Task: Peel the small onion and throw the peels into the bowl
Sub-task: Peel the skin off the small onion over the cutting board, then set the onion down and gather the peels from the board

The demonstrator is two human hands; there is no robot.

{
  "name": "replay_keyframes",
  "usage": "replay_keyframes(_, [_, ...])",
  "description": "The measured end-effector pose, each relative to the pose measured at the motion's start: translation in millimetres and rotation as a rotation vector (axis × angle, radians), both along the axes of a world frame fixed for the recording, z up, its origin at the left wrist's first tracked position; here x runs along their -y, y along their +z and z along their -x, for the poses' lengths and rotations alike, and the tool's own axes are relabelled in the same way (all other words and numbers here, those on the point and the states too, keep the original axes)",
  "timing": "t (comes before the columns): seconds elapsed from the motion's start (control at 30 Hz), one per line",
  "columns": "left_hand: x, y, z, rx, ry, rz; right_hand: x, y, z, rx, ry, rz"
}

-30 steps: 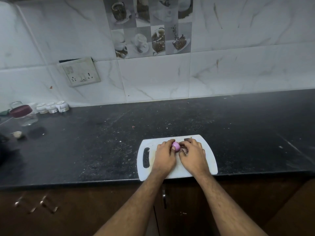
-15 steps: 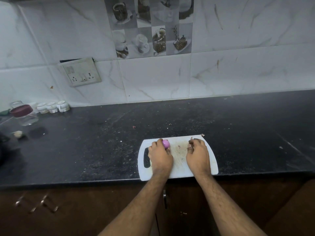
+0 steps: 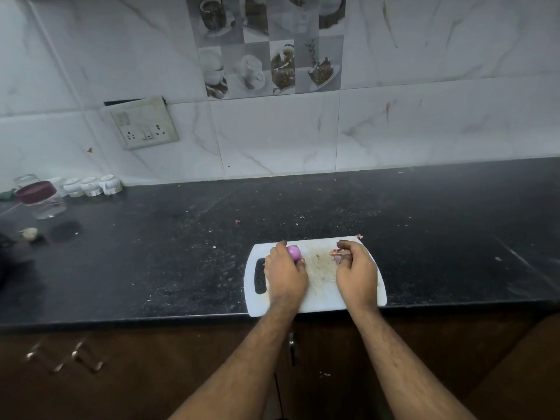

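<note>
A: Where is the onion (image 3: 294, 252)?
B: In the left hand (image 3: 285, 272), pinched between the thumb and the curled fingertips at the far end of the hand. It is small, purple and looks peeled, and it sits just above the white cutting board (image 3: 321, 278).

A: And the right hand (image 3: 357, 269)?
B: Curled nearly closed, apart from the left one with a bare stretch of board between them. Its fingertips pinch a few pinkish bits of peel (image 3: 338, 253), and they rest on or just over the board; I cannot tell which.

A: Anything else close to the hands?
B: One scrap of peel (image 3: 359, 236) lies just past the right hand, at the board's far corner. The board's handle slot is just left of the left hand. Under both wrists runs the front edge of the black counter (image 3: 181, 253).

A: Any writing or labels?
B: None I can read. Well to the left of the left hand, against the wall, stand three little white pots (image 3: 91, 186) with pale labels too small to make out, and a clear jar with a dark red lid (image 3: 41, 199). On the wall beyond the left hand is a switch plate with sockets (image 3: 144, 124), unmarked as far as I can see
</note>
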State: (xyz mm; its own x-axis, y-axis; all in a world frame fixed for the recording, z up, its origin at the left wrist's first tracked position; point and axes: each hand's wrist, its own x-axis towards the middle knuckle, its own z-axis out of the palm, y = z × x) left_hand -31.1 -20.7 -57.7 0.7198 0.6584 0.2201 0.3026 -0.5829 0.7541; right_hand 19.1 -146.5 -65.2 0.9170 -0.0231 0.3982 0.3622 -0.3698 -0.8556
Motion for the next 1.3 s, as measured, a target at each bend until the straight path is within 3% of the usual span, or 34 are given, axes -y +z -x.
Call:
replay_keyframes(0.17, [-3,1,-4,0.006,-0.023,0.020,8,-1,-6,-0.115,-0.080,-0.163])
replay_keyframes(0.73, [-11,-1,-25,0.053,-0.086,0.070,-3,1,-16,-0.089,-0.036,-0.059])
replay_keyframes(1.03, [-10,-1,-21,0.058,-0.107,0.056,17,9,-29,-0.264,-0.073,-0.320])
replay_keyframes(1.2, [-10,0,-21,0.081,-0.124,0.013,29,15,-53,-0.151,-0.045,0.058])
replay_keyframes(1.3, [-3,0,-14,0.147,-0.213,-0.201,22,14,-65,-0.165,0.109,0.322])
